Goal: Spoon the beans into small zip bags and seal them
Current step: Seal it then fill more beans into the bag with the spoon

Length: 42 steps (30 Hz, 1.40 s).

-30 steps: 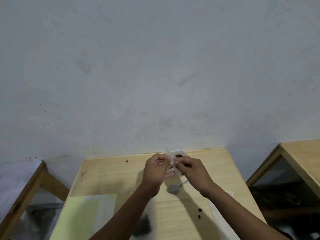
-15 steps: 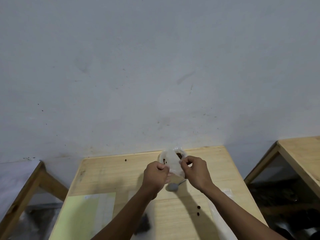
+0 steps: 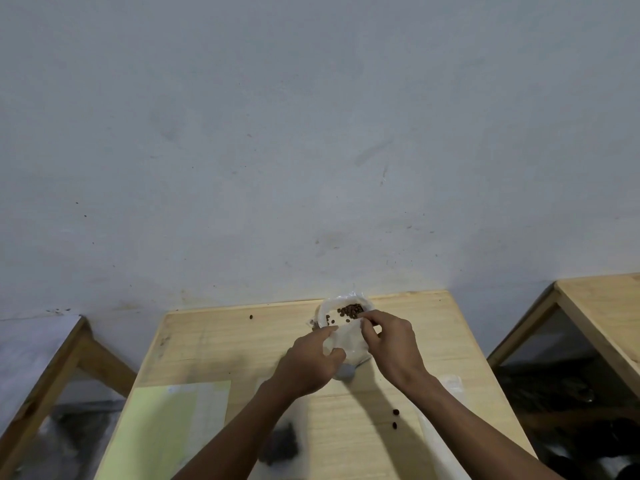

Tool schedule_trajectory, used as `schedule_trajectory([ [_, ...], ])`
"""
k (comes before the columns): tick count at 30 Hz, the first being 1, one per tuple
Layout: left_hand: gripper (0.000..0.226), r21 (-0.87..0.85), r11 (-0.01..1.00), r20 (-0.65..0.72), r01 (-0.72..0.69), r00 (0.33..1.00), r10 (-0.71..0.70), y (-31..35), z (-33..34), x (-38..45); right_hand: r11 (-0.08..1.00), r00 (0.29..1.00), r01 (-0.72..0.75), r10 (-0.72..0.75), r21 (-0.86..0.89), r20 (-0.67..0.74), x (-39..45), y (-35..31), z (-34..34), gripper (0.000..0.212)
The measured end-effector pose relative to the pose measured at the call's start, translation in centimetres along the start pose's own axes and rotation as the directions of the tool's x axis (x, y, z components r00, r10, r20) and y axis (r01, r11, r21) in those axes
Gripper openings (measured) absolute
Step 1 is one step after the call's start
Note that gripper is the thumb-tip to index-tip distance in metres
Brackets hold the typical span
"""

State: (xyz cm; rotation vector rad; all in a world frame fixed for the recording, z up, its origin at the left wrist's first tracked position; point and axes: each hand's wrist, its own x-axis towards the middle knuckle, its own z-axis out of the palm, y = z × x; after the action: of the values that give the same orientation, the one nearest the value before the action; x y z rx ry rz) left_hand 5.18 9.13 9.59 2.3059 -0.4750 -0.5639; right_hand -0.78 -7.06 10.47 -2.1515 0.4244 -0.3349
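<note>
The small zip bag (image 3: 347,341) was held just above the far middle of the table (image 3: 225,344), in front of a white bowl (image 3: 323,308) with dark beans (image 3: 350,311) in it. It was thin clear film, so it would likely be very light, limp and slippery, prone to folding shut; the stiffer strip at the mouth looked the best place to take hold, one side in each grip. The left hand (image 3: 308,363) pinched the bag's left edge between thumb and fingertips, and the right hand (image 3: 389,344) pinched its upper right edge near the bowl, fingers curled. Whether the mouth was parted or pressed closed could not be told. A grey spoon (image 3: 344,372) lay on the table under the hands, mostly hidden. Loose beans (image 3: 395,418) lay nearer on the wood, one more (image 3: 251,317) lay toward the far edge, and a pale green sheet (image 3: 156,431) lay at the near left.
</note>
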Motion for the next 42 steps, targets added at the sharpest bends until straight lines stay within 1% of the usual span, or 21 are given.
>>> schedule_trajectory([
  [2,0.069,-0.011,1.000,0.006,-0.006,1.000,0.006,0.1,-0.1,0.1,1.000,0.999,0.003,-0.003,-0.014,-0.039,-0.1,-0.3,0.0,0.022],
  [5,0.071,-0.044,0.999,-0.042,-0.014,0.999,0.012,0.0,-0.1,0.1,1.000,1.000,-0.013,0.013,-0.003,-0.011,0.1,-0.1,-0.2,0.022],
  [8,0.058,-0.120,0.986,-0.104,-0.117,0.989,0.104,-0.4,0.3,-0.5,0.998,0.999,-0.018,0.016,0.053,0.047,0.3,0.4,-0.4,0.022],
  [10,0.050,-0.140,0.973,-0.147,-0.182,0.976,0.162,-0.7,0.5,-0.9,0.994,0.993,-0.045,0.033,0.103,0.110,0.3,0.6,-0.5,0.023],
  [12,0.051,-0.134,0.964,-0.182,-0.228,0.962,0.202,-1.0,0.6,-1.1,0.981,0.985,-0.085,0.057,0.174,0.162,0.2,0.6,-0.6,0.025],
  [15,0.066,-0.080,0.949,-0.200,-0.304,0.938,0.283,-1.4,1.0,-1.1,0.944,0.977,-0.146,0.090,0.297,0.194,0.0,0.3,-0.6,0.025],
  [18,0.093,0.115,0.929,-0.238,-0.351,0.898,0.369,-2.2,2.0,-0.8,0.891,0.966,-0.225,0.151,0.394,0.210,0.1,0.1,-0.4,0.025],
  [20,0.098,0.237,0.917,-0.291,-0.321,0.877,0.382,-2.7,2.8,-0.7,0.842,0.949,-0.297,0.206,0.450,0.240,0.3,0.0,-0.3,0.024],
  [21,0.098,0.264,0.919,-0.309,-0.293,0.877,0.369,-2.8,3.1,-0.8,0.812,0.936,-0.337,0.233,0.476,0.264,0.3,-0.1,-0.2,0.023],
  [24,0.092,0.296,0.929,-0.340,-0.223,0.884,0.321,-3.0,3.4,-0.6,0.709,0.892,-0.445,0.301,0.547,0.336,0.0,-0.3,-0.1,0.022],
  [27,0.085,0.309,0.928,-0.344,-0.209,0.885,0.314,-3.2,3.2,-0.4,0.629,0.851,-0.523,0.349,0.574,0.393,0.0,-0.1,-0.1,0.023],
  [31,0.079,0.337,0.927,-0.353,-0.166,0.890,0.288,-3.9,2.8,-0.3,0.574,0.803,-0.591,0.354,0.567,0.479,1.0,0.9,0.0,0.023],
  [33,0.074,0.368,0.920,-0.339,-0.135,0.902,0.268,-4.2,2.1,-0.1,0.572,0.805,-0.588,0.342,0.573,0.485,1.4,1.8,0.3,0.026],
  [34,0.072,0.364,0.923,-0.336,-0.125,0.906,0.255,-4.4,1.7,-0.1,0.589,0.813,-0.578,0.350,0.565,0.466,1.5,2.6,0.5,0.026],
  [35,0.070,0.349,0.930,-0.344,-0.118,0.907,0.244,-4.6,1.3,-0.3,0.645,0.831,-0.551,0.367,0.530,0.418,1.5,3.7,0.8,0.024],
  [36,0.069,0.333,0.937,-0.353,-0.110,0.907,0.232,-4.9,0.9,-0.4,0.746,0.860,-0.503,0.381,0.436,0.340,1.6,5.1,1.3,0.023],
  [37,0.069,0.321,0.942,-0.360,-0.101,0.907,0.219,-5.2,0.6,-0.5,0.861,0.892,-0.435,0.370,0.265,0.261,1.7,6.9,1.8,0.022],
  [38,0.069,0.310,0.947,-0.366,-0.088,0.908,0.204,-5.6,0.3,-0.7,0.938,0.920,-0.342,0.322,0.056,0.224,1.7,8.6,2.3,0.023],
  [39,0.069,0.301,0.951,-0.373,-0.073,0.908,0.188,-6.0,0.0,-0.8,0.961,0.933,-0.247,0.270,-0.121,0.239,1.6,9.9,2.7,0.025],
  [40,0.069,0.291,0.955,-0.380,-0.058,0.909,0.171,-6.3,-0.2,-0.9,0.956,0.934,-0.165,0.230,-0.242,0.275,1.4,11.1,3.2,0.027],
  [42,0.069,0.272,0.962,-0.391,-0.024,0.911,0.134,-7.0,-0.8,-1.1,0.919,0.924,-0.036,0.181,-0.393,0.338,1.4,12.8,4.3,0.032],
])
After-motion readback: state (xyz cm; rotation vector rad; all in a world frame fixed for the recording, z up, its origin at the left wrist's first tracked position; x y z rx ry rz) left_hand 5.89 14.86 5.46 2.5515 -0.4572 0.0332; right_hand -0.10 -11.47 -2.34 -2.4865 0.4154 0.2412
